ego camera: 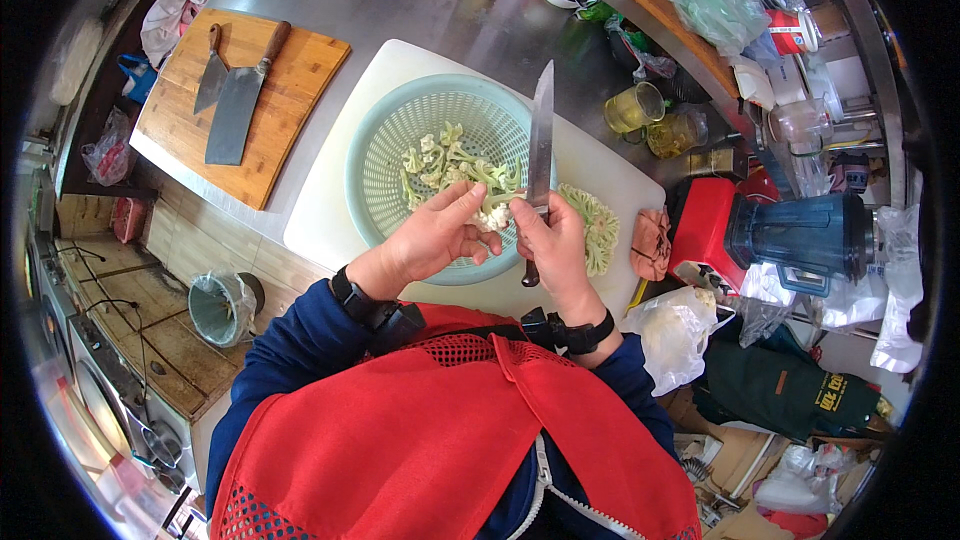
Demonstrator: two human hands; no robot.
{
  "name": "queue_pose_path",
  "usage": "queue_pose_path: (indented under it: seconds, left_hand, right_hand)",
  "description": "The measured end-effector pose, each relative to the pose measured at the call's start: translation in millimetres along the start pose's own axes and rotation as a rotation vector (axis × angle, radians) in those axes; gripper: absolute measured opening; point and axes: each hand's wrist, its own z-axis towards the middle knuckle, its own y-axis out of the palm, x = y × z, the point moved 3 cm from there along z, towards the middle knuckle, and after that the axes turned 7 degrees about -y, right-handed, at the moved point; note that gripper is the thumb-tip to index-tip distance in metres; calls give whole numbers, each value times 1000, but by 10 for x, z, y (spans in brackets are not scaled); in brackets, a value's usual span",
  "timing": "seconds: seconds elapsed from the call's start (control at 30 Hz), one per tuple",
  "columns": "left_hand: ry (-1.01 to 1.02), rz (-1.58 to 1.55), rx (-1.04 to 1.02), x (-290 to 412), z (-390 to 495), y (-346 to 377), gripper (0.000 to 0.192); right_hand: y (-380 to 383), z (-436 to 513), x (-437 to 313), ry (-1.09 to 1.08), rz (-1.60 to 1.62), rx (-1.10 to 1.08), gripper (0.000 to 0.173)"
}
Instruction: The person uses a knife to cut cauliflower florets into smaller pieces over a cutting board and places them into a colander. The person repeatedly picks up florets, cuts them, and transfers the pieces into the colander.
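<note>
In my right hand is a long kitchen knife, its blade pointing away from me and its dark handle end below my fist. My left hand holds a cauliflower floret with loosely curled fingers, and my right thumb meets its stem. Both hands are above the near right part of a pale green plastic colander. Cut cauliflower florets lie inside it. A larger cauliflower piece rests right of the colander on the white cutting board, partly behind my right hand.
Left, a wooden cutting board bears a cleaver and a smaller pointed knife. A red-based blender and a white plastic bag stand right. Glass jugs are behind. A lined bin stands low left.
</note>
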Motion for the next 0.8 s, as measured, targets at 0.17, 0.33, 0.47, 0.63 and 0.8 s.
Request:
queue_pose_path:
  seconds: [0.17, 0.33, 0.47, 0.63, 0.8]
  left_hand:
    - [152, 68, -7, 44, -24, 14, 30]
    - [225, 317, 59, 42, -15, -8, 26]
    - [252, 322, 106, 35, 13, -46, 22]
    - [282, 440, 192, 46, 3, -96, 21]
    - [323, 402, 210, 27, 22, -77, 21]
  right_hand:
    - [-44, -3, 32, 29, 117, 86, 14]
    - [-43, -6, 19, -20, 167, 93, 12]
    - [-40, -16, -3, -8, 27, 85, 16]
    - [-49, 18, -103, -84, -180, -76, 23]
    - [-65, 24, -82, -142, -162, 11, 25]
